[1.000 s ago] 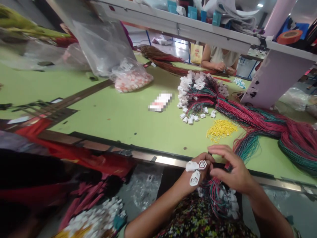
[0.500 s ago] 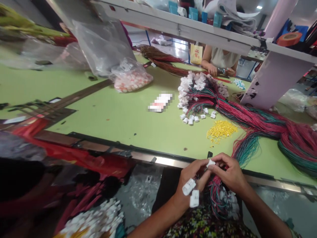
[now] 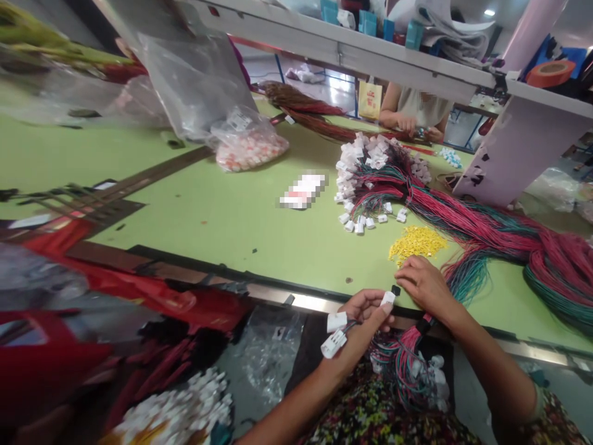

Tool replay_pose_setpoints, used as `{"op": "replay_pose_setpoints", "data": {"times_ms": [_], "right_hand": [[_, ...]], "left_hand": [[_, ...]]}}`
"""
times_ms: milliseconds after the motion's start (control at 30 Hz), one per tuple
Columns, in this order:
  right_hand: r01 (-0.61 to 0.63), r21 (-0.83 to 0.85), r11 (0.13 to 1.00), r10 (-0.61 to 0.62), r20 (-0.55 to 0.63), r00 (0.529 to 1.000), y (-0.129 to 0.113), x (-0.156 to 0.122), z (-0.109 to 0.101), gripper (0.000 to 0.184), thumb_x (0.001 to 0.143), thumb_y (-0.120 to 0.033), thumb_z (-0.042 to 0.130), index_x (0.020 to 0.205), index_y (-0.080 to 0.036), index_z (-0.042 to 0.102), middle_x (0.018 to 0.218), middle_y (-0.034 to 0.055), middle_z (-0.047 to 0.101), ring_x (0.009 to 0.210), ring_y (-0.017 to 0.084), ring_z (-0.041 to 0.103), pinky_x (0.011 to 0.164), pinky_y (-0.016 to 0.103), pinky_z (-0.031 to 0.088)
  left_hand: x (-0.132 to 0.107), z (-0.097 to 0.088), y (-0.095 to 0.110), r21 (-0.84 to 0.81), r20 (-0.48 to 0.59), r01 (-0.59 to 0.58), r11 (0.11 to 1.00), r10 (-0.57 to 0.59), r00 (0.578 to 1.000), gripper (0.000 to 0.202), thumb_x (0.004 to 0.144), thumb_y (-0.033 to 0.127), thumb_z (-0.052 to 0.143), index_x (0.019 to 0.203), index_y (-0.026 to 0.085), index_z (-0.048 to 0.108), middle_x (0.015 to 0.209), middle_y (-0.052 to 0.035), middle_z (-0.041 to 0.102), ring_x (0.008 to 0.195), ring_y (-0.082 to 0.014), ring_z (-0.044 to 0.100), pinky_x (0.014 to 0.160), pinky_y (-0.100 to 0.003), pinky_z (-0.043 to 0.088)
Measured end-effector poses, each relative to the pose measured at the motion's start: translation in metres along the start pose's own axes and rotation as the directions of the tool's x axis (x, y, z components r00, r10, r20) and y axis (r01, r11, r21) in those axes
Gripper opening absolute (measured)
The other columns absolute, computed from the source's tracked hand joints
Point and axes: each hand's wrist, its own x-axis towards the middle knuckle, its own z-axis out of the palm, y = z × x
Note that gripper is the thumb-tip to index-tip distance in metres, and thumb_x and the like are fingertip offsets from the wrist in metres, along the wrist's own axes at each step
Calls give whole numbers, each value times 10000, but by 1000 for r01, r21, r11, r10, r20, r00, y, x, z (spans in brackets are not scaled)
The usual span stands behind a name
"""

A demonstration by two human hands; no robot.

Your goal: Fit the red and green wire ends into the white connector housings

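Here, left fingers point(image 3: 370, 303) pinch a white connector point(image 3: 388, 298) pointing up-right; right fingers point(image 3: 417, 270) curl empty.

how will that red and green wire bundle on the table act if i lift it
Probably floppy: the thin strands of the wire bundle curve loosely. The white connectors clustered at one end may snag each other.

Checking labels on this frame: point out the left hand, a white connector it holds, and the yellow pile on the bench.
Left hand point(image 3: 364, 312): head view, point on the middle of the hand.
White connector point(image 3: 336, 321): head view, point on its housing.
Pile of yellow pieces point(image 3: 417, 244): head view, point on the pile's middle.
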Motion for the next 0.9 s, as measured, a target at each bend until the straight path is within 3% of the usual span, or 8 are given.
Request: {"op": "replay_pose_setpoints", "data": {"times_ms": [233,333,400,467,633,767,900], "right_hand": [[2,71,997,0,-30,1000,1,6,5,124,944,-141,663,863,-193,742,904,49,681,911,209,598,849,345,462],[-2,285,958,37,-119,992,-15,-6,-4,112,966,-182,626,905,-195,719,908,46,676,895,196,624,824,330,496],[6,488,873,88,-171,981,-30,-18,-12,99,970,-218,627,924,-200,713,898,39,671,860,187,641,773,310,515],[27,551,834,98,-197,976,-43,-30,-20,87,967,-232,641,927,-209,714,885,33,672,835,182,644,749,300,520],[92,403,911,18,-262,965,-59,-49,-29,125,993,-216,600,982,-232,723,894,49,681,865,205,633,778,335,523],[129,338,932,-36,-268,963,-60,-52,-32,155,1008,-204,573,1014,-245,722,884,47,677,850,206,628,764,345,528],[160,338,927,-63,-281,958,-59,-53,-32,164,1006,-197,575,1035,-254,726,889,46,683,842,206,627,756,350,528]], "left_hand": [[-1,6,1,8,-42,-53,999,53,998,297,809,372,805,1002,164,718,861,-61,777,726,-164,740,632,-252,608],[-3,7,-2,60,-74,-127,990,131,989,291,822,369,785,1029,174,723,910,-64,791,807,-192,753,721,-293,618],[-4,7,-4,120,-76,-208,971,218,973,248,841,349,764,1028,190,732,925,-59,797,827,-194,749,755,-297,608],[-5,7,-4,196,-47,-312,930,327,944,182,864,301,739,1023,211,743,930,-49,789,832,-188,739,762,-290,596],[-9,6,3,343,88,-525,779,530,844,190,898,178,671,1057,244,749,999,-56,759,890,-192,716,810,-317,586],[-10,4,7,429,190,-583,690,563,805,204,908,152,655,1076,235,736,1010,-81,763,910,-205,715,821,-342,587],[-7,1,0,468,218,-620,630,598,772,222,916,151,655,1108,239,726,1029,-87,764,921,-206,721,806,-336,593]]}}
